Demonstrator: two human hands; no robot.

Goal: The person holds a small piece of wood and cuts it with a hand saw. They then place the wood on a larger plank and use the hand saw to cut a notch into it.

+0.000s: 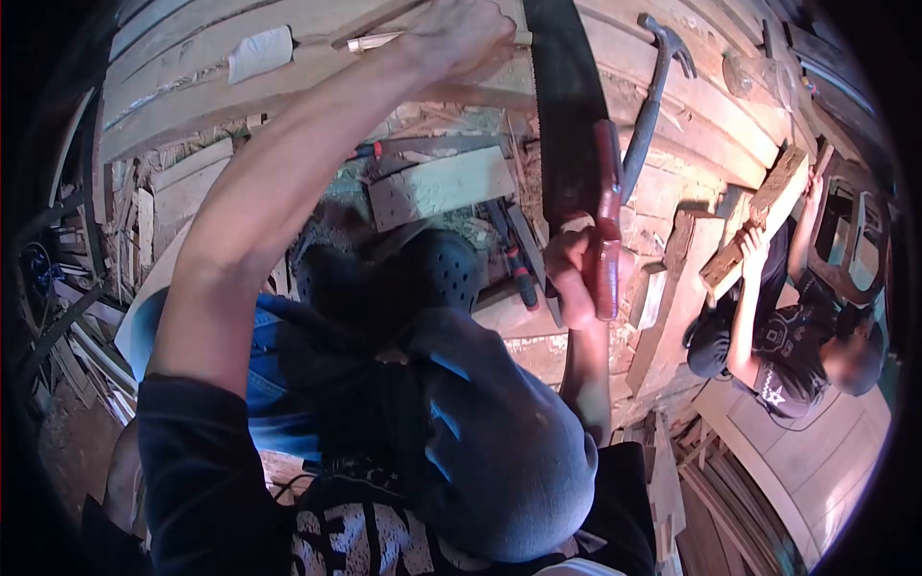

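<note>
My right hand (573,274) is closed around the reddish-brown handle of a handsaw (567,115). The saw's dark, wide blade runs up past the top edge of the view, its toothed side facing left. Near the top, my left hand (471,34) is curled closed over a pale wooden strip (375,41), just left of the blade. The strip lies on thick planks (192,106), and part of it is hidden under the hand and wrist. Right of the saw, a claw hammer (658,86) lies on the planks, its grip close to the saw handle.
Below the planks are a short board (442,187), a red-and-black handled tool (521,274) and wood scraps. A folded white cloth or paper (260,54) lies at upper left. At right, another person (802,336) holds a wood block (759,221). Dark perforated shoes (447,269) show below.
</note>
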